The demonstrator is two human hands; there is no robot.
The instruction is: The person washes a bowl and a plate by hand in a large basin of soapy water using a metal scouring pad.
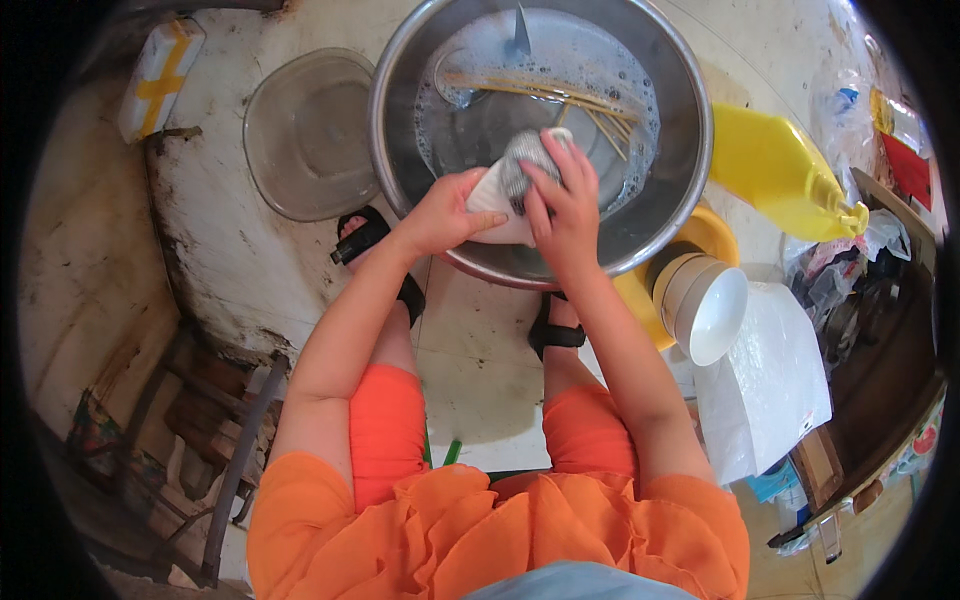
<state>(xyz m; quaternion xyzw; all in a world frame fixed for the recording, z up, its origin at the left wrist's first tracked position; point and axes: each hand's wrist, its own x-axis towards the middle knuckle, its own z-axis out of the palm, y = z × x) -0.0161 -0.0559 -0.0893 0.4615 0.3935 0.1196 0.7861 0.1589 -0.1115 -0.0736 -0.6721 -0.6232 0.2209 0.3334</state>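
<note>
My left hand grips the edge of a white dish, held tilted over the near side of a steel basin. My right hand presses a grey-and-white scrubbing cloth against the dish. The two hands cover much of the dish, so its full shape cannot be made out. Foamy water fills the lower part of the basin. Several wooden chopsticks lie in that water, just beyond my hands. A pointed metal piece rises from the foam at the far side.
To the left of the basin sits a translucent plastic tub. On the right, a yellow bottle lies near a yellow basin and stacked white bowls. A white plastic sheet and a taped white box flank the area.
</note>
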